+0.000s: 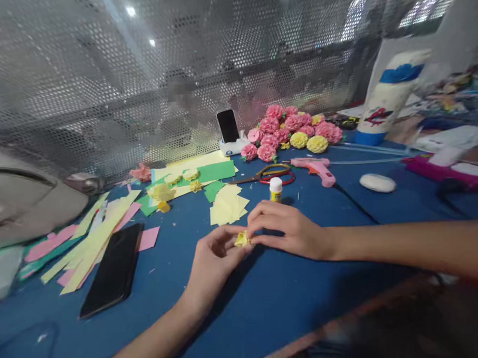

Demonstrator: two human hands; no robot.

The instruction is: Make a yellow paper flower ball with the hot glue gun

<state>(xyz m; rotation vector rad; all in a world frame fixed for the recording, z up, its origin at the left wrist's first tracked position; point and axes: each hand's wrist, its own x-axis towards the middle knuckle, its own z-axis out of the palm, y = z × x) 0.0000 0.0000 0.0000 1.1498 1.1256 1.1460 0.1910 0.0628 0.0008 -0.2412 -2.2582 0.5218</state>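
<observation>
Both my hands meet over the blue table (268, 304) and pinch one small folded yellow paper piece (242, 239). My left hand (214, 256) holds it from the left with curled fingers. My right hand (291, 229) grips it from the right with its fingertips. A stack of yellow paper squares (227, 206) lies just behind my hands, and a small glue bottle (276, 189) stands upright beside it.
A black phone (112, 269) lies left among yellow and pink paper strips (95, 238). Scissors (270, 173), a pink glue gun (318, 169) with its cord, finished pink and yellow paper flowers (292, 130), a propped phone (227, 125) and a white bottle (389, 96) stand farther back before a perforated metal screen.
</observation>
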